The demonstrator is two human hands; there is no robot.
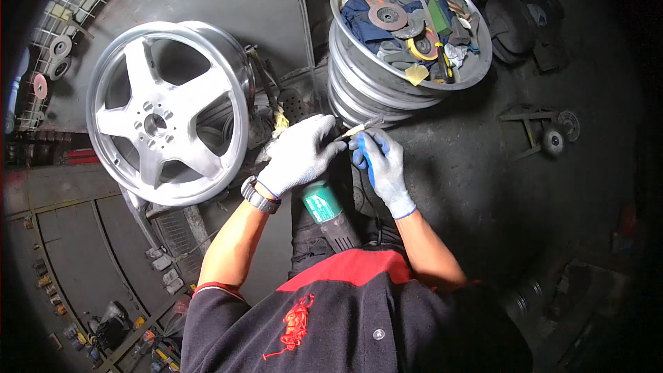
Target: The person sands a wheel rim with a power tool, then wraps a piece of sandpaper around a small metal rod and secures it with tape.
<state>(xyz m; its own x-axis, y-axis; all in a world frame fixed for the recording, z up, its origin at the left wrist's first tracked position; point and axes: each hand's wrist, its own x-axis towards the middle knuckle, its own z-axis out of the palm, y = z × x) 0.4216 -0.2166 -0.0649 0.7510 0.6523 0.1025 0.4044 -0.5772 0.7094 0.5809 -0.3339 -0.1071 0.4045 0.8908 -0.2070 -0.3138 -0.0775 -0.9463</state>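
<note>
My left hand (300, 155), in a grey knit glove with a watch at the wrist, is closed over the head of a green angle grinder (326, 211) that rests on my lap. My right hand (383, 166), in a grey and blue glove, pinches a thin metal tool (360, 128) whose tip points up to the right. The two hands meet just above the grinder's head. The grinder's disc is hidden under my left glove.
A silver five-spoke alloy wheel (166, 114) stands on a stand at the left. A stack of rims (359, 86) at top centre holds tape rolls, sanding discs and rags. Small castors and parts lie on the dark floor at right.
</note>
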